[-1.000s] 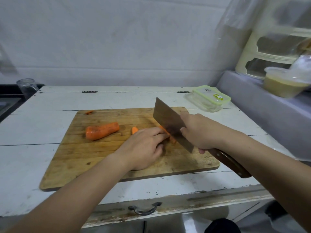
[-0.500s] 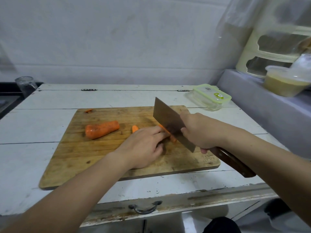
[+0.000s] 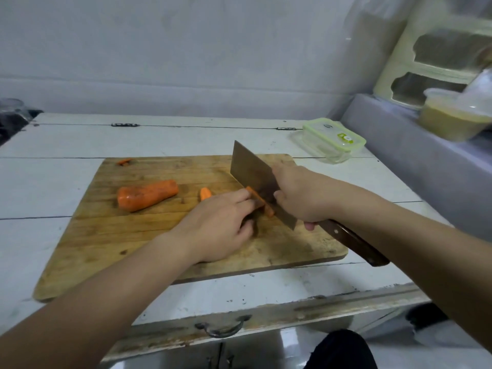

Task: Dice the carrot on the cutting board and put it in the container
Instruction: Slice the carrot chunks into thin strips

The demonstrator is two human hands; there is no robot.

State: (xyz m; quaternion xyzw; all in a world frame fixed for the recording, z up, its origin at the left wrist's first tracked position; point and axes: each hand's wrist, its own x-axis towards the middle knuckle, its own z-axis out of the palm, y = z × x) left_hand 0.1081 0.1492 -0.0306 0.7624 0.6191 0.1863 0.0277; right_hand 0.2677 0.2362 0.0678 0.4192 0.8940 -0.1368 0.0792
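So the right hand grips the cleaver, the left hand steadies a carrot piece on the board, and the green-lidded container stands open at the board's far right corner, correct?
Not quite: in the head view the container has its green lid on, so it is closed, not open. The rest holds: the right hand grips the cleaver, and the left hand steadies a carrot piece on the cutting board.

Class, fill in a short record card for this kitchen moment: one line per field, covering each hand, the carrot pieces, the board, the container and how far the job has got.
left hand: fingers curled, holding down a carrot strip
right hand: grips the cleaver, blade against the strip
large carrot piece: uncut, lying on the board's left part
small carrot bit: beside the left hand
cutting board: wooden, on the white table
container: lid on, behind the board to the right
progress: slicing under way, nothing in the container yet
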